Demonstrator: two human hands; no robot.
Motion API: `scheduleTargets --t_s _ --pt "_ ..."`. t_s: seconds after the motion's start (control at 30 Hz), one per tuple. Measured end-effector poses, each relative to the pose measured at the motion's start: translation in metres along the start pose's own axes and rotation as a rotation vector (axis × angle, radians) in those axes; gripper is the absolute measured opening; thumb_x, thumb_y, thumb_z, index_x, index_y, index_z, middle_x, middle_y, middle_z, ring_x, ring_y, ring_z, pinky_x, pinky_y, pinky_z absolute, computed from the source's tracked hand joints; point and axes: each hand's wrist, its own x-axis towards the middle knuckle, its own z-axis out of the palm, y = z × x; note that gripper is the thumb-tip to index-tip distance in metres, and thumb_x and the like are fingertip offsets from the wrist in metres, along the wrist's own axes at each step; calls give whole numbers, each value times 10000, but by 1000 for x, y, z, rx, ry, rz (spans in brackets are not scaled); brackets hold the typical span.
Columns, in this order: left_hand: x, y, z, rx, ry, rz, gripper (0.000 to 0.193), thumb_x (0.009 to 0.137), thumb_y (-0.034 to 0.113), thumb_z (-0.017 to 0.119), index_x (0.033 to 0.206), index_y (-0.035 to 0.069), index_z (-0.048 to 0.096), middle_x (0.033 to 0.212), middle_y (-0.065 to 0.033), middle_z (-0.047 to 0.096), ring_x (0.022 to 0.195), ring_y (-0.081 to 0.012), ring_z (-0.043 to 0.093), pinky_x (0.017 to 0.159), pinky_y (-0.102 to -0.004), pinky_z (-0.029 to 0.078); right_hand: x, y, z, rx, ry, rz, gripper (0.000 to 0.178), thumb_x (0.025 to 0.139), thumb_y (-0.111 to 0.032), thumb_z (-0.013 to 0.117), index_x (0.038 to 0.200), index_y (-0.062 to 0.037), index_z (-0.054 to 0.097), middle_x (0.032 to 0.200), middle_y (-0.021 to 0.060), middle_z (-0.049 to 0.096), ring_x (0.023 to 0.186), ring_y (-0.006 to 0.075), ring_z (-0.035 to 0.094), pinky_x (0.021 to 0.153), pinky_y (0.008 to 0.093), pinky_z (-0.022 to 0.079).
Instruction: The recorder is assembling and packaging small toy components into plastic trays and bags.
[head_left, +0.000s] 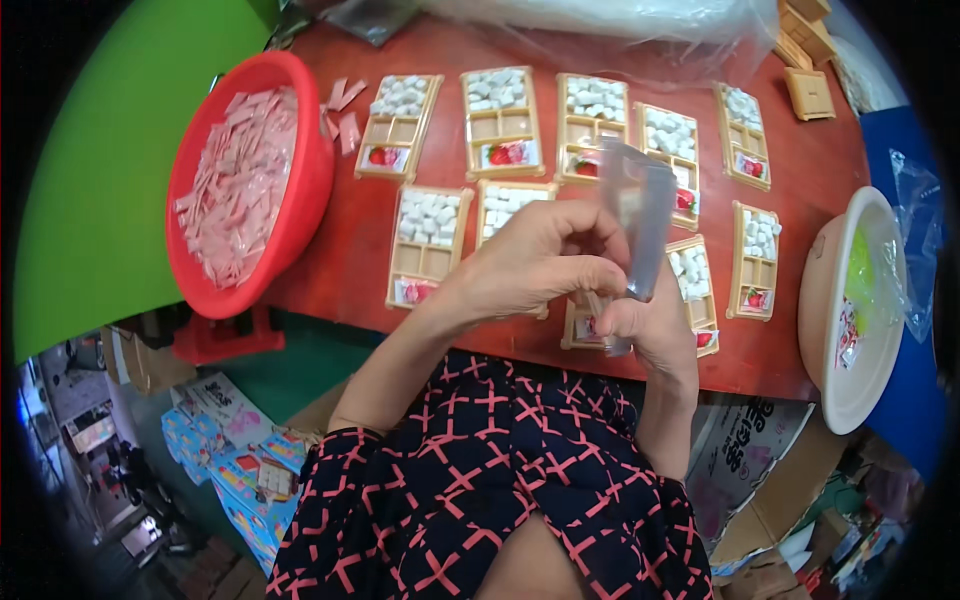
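Clear plastic is what you have in your grip: a narrow transparent bag [640,215] standing upright between both hands, above the near edge of the red worktop [330,240]. Your left hand [535,262] is curled, its fingertips pinched on the bag's left edge about halfway up. Your right hand [655,325] is closed around the bag's lower end from below and to the right, thumb pressed against it. Both hands are closed on this one bag.

Beyond your hands lie tan compartment trays, each with white cubes in one end and a small strawberry-printed packet in the other. You can count five in the far row, starting with the far-left tray [400,125]. Nearer you there are about five more: one tray [428,245] just left of your left hand, one partly behind that hand, two behind or under your right hand, and one tray [755,260] to its right. That makes about ten, though the hidden ones are hard to separate.

Well to the left of your left hand sits one red basin [310,190] full of pink sachets, with a few loose sachets [343,110] beside it. To the right of your right hand stands one cream basin [820,320] holding crumpled plastic.
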Motion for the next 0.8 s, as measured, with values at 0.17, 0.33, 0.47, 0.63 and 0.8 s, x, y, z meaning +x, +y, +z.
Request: scheduleTargets --t_s 0.17,0.33,0.47,0.63,0.8 --pt "-18 -15 -1 -159 33 -95 45 784 21 594 818 -6 583 720 -31 583 595 -48 533 495 -168 429 -3 10 10 87 -103 90 949 467 -358 845 1180 -14 322 881 63 513 715 125 551 585 235 461" --pt "-23 -17 -1 -127 80 -74 59 810 32 574 841 -14 593 713 -47 605 563 -47 541 447 -158 414 -2 1 12 60 -144 187 989 437 -404 842 1182 -17 319 883 57 512 723 119 548 582 227 452" --pt "-22 -14 3 -129 117 -37 67 819 40 566 850 -11 596 709 -49 612 584 -56 558 453 -163 421 -3 -2 17 48 -62 191 1033 376 -508 817 1155 -15 350 870 43 509 705 103 540 554 206 437" --pt "-22 -12 2 -63 114 -26 73 829 54 558 848 -8 592 727 -41 606 625 -66 568 473 -181 436 -3 3 12 -18 -51 226 1064 345 -582 785 1146 -14 374 834 36 524 677 90 534 520 186 424" --pt "-27 -12 4 -71 124 45 85 851 87 542 860 4 556 756 -32 579 669 -68 552 555 -183 450 -12 6 11 255 24 262 906 475 -437 836 1140 3 405 869 55 549 713 103 557 582 204 468"
